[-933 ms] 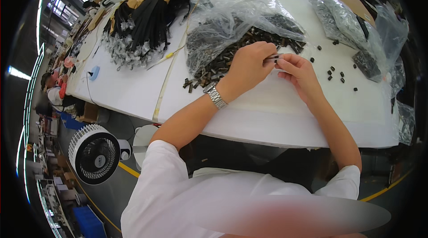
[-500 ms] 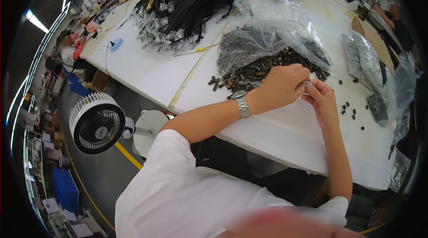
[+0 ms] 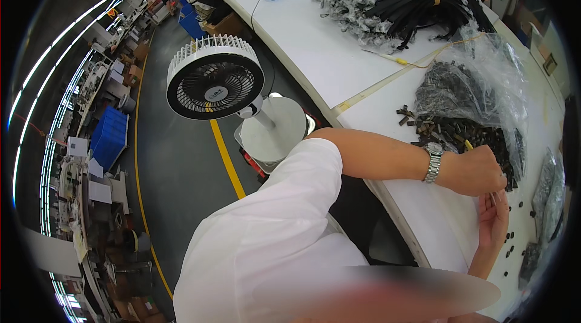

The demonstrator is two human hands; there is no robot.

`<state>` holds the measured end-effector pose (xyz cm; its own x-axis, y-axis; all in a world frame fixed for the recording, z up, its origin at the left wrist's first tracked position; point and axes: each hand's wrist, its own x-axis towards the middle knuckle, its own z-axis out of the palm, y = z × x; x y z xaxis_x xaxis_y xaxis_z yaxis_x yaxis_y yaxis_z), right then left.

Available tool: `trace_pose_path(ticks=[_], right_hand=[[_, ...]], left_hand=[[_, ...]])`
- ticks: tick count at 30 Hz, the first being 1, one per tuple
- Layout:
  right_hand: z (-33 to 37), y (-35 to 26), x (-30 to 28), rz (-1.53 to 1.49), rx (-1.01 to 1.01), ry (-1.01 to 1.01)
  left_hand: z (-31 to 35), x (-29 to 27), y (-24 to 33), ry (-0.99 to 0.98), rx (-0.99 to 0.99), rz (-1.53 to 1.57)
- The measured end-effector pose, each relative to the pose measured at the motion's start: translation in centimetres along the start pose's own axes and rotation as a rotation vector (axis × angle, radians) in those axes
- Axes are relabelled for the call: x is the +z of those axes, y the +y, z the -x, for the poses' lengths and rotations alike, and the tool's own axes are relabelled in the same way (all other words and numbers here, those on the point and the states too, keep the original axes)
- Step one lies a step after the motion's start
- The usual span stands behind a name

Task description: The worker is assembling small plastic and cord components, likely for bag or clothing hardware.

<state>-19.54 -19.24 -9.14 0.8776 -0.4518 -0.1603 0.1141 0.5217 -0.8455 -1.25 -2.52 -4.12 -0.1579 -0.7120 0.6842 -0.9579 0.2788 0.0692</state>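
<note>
My left hand (image 3: 475,170), with a metal-banded wristwatch (image 3: 433,162) on its wrist, is closed with its knuckles up at the near side of the pile of small dark pieces (image 3: 448,132). A short yellow piece (image 3: 468,145) shows just behind it; I cannot tell whether the hand holds it. My right hand (image 3: 493,220) meets it from below, fingers bent up against the left fingertips. A thin, pale, shiny bit (image 3: 496,197) shows between the two hands, too small to name. The clear plastic bag (image 3: 484,90) covers part of the pile.
Bundled black straps (image 3: 405,5) with clear-wrapped ends lie at the far side of the white table (image 3: 387,75). A yellow-and-white pen-like tool (image 3: 387,57) lies before them. Loose dark pieces (image 3: 508,243) and plastic bags (image 3: 548,187) are at right. A fan (image 3: 215,81) stands at left.
The view has swung left, so the table and hands sit farther right and more of the aisle shows. Both hands stay together near the pile.
</note>
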Motion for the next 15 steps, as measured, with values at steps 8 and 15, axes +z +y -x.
trace_pose_path(ticks=[8, 15], right_hand=[[-0.2, -0.3, -2.3, 0.102, 0.070, 0.069], [1.1, -1.4, 3.0, 0.061, 0.086, 0.095]], left_hand=[[0.1, 0.9, 0.0, -0.035, -0.020, 0.050], [0.2, 1.4, -0.6, -0.007, -0.126, 0.176]])
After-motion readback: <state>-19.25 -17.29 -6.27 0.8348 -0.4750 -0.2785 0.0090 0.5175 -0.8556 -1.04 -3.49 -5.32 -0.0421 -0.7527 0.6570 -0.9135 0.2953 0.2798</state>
